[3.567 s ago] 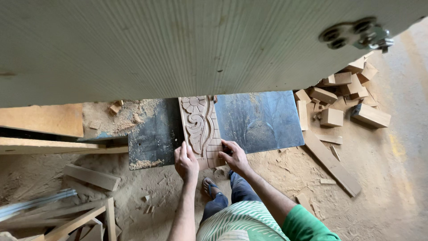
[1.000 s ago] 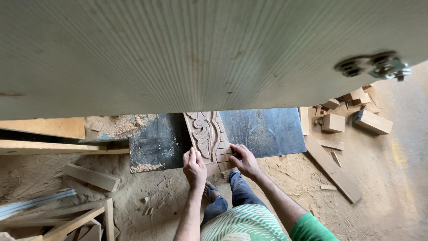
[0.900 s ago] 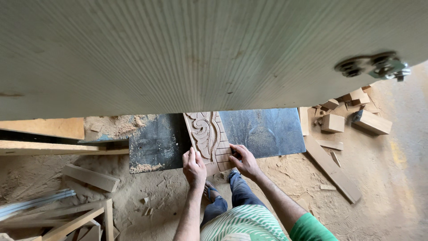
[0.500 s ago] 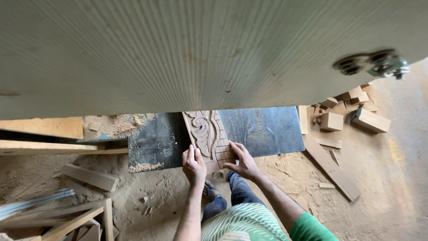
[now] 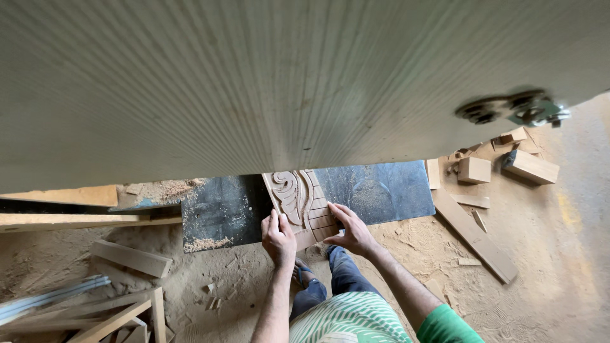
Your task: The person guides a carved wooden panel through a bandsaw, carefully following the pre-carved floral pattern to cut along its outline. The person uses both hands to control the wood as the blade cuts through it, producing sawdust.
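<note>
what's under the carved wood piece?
The carved wood piece lies on a dark, sawdust-strewn table, with the left hand and right hand on its near end. Its far end is hidden by the large pale panel.

Big pale ribbed panel (image 5: 267, 82) fills upper frame; hides far end of carved wood piece (image 5: 302, 200) and back of dark counter (image 5: 381, 190). Metal fitting (image 5: 515, 109) on panel blurred, kind unclear. Left hand (image 5: 278, 234) covers carving's near corner. Planks (image 5: 63, 222) cut off at left edge.
</note>
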`<control>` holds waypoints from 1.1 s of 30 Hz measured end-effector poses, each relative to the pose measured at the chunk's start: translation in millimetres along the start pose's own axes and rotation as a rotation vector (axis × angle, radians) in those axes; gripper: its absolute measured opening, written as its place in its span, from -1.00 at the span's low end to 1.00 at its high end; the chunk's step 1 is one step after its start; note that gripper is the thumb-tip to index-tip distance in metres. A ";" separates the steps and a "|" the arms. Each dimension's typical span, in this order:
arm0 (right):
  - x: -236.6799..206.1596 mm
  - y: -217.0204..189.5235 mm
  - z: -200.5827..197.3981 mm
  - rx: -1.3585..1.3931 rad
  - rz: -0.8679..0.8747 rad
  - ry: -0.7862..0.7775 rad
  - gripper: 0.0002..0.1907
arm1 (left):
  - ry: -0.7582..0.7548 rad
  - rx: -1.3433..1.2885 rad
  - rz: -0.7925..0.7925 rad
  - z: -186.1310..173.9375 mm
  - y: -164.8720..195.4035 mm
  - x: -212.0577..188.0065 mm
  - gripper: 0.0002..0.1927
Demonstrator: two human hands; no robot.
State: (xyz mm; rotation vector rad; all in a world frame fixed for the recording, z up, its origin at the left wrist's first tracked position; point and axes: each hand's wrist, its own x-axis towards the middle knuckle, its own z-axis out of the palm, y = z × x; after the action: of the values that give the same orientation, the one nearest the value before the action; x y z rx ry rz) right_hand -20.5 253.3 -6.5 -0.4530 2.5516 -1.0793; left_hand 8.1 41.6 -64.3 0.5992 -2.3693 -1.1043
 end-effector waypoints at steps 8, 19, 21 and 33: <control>4.9 -2.6 -4.9 0.012 0.014 0.002 0.12 | -0.004 -0.007 -0.022 1.6 3.7 5.2 -0.62; -3.9 5.3 -10.1 -0.017 0.019 -0.041 0.14 | 0.000 -0.033 0.036 -0.7 8.1 -8.4 -0.63; -3.8 7.0 -8.5 0.000 0.032 -0.023 0.12 | 0.009 -0.038 0.023 0.2 9.9 -8.9 -0.64; 4.5 21.4 -2.1 0.032 -0.009 0.041 0.09 | 0.032 -0.025 0.008 8.8 9.5 -0.7 -0.63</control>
State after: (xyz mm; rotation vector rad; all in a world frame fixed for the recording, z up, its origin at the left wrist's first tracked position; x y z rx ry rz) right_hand -28.8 267.0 -21.6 -0.4395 2.5660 -1.1421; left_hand 1.9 52.8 -62.0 0.5936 -2.3250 -1.1113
